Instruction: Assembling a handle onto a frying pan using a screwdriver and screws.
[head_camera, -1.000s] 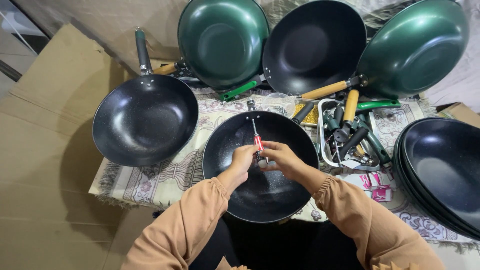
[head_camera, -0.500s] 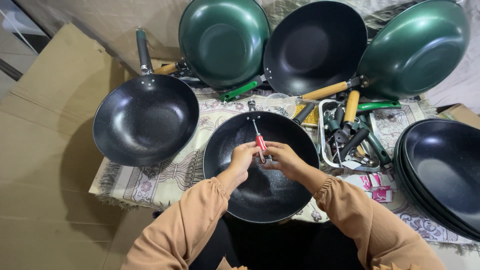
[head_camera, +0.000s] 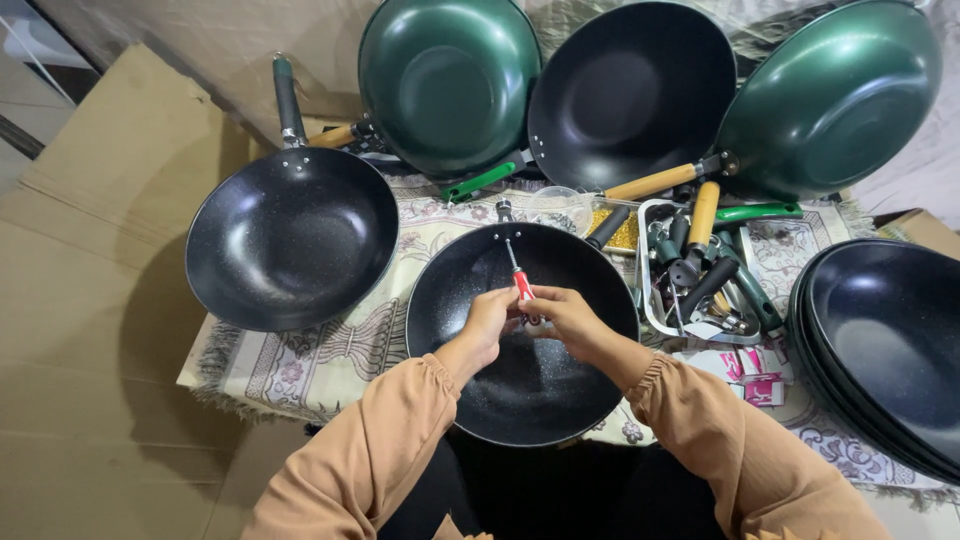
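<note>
- Left hand: positioned over the black speckled wok. Fingers are curled closed at the handle of the red-handled screwdriver; the grip meets the tool from the left side.
- Right hand: fingers are closed around the lower end of the same screwdriver handle, touching the left hand's fingertips.
- Screwdriver: held nearly upright in view, metal shaft pointing away from the person toward the far rim of the wok, where a small metal bracket sits at the rim.
- Black speckled wok: rests in front of the person on a patterned cloth, without a handle fitted.
- Left of it: a second black wok with a dark handle.
- Beyond: two green woks and one black wok, tilted upright.
- Right of the wok: a tray of loose handles, wooden and black.
- Far right: a stack of black woks.
- Flattened cardboard lies at the left.
</note>
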